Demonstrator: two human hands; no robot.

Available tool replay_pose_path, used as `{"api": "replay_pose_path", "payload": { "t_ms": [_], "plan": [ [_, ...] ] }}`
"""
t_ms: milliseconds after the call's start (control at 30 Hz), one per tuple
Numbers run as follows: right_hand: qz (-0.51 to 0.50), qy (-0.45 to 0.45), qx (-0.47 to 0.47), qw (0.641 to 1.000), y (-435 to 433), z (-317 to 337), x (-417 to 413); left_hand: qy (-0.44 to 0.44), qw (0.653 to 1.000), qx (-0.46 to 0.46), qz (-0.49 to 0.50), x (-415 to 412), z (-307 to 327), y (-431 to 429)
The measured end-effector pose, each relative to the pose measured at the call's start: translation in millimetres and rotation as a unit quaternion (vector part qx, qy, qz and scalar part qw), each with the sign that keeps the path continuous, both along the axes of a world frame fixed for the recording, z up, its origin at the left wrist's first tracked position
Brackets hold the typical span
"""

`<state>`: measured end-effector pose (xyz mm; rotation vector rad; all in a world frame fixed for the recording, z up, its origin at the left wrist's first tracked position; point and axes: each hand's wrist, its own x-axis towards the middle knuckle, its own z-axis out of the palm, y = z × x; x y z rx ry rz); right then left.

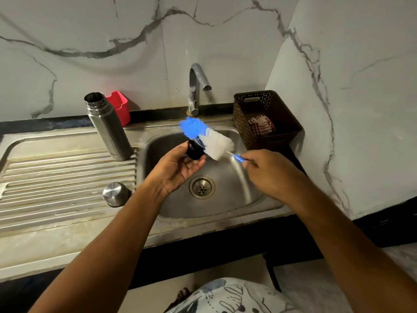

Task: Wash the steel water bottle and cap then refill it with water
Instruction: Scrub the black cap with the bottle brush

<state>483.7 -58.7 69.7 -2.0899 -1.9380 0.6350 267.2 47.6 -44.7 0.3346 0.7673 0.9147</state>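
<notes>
1. In the brown basket (243,118) we see a checked cloth (260,125).
2. The steel bottle (108,127) stands open beside the sink (228,172).
3. Our left hand (178,168) grips a black cap (195,150); the right hand (268,172) grips the brush (212,138).

Steel sink unit (67,224) set into a dark counter (45,124). On the ribbed drainboard (56,177): steel bottle (107,127) upright, open, by the basin edge; steel cap (115,194) nearer the front. Red container (119,107) at the back behind the bottle. Brown perforated basket (266,119) right of the tap, probably on the counter.
</notes>
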Motion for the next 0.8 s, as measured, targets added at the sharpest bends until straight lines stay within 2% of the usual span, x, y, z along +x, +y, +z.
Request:
{"api": "replay_pose_path", "payload": {
  "t_ms": [67,267,467,533,667,733,800],
  "plan": [
    [-0.023,-0.002,0.005,1.0,10,-9,-1,0.009,1.0,0.013,-0.015,11,4,-4],
    [-0.018,0.013,-0.008,1.0,-23,23,22,-0.026,0.993,-0.044,0.111,-18,-14,17],
    [-0.014,-0.06,0.007,0.998,8,-4,-3,0.005,1.0,0.023,-0.014,22,3,-4],
    [-0.025,-0.05,0.006,0.998,15,-8,3,0.012,1.0,0.027,-0.005,22,2,-2],
    [-0.013,-0.015,0.008,1.0,-5,13,22,0.023,0.994,-0.014,0.107,-9,-13,16],
    [0.005,-0.012,-0.01,1.0,-11,18,19,0.037,0.994,-0.01,0.103,-15,-15,19],
    [0.015,-0.019,-0.003,1.0,-7,13,2,0.051,0.997,0.01,0.054,-3,-6,12]
  ]
}}
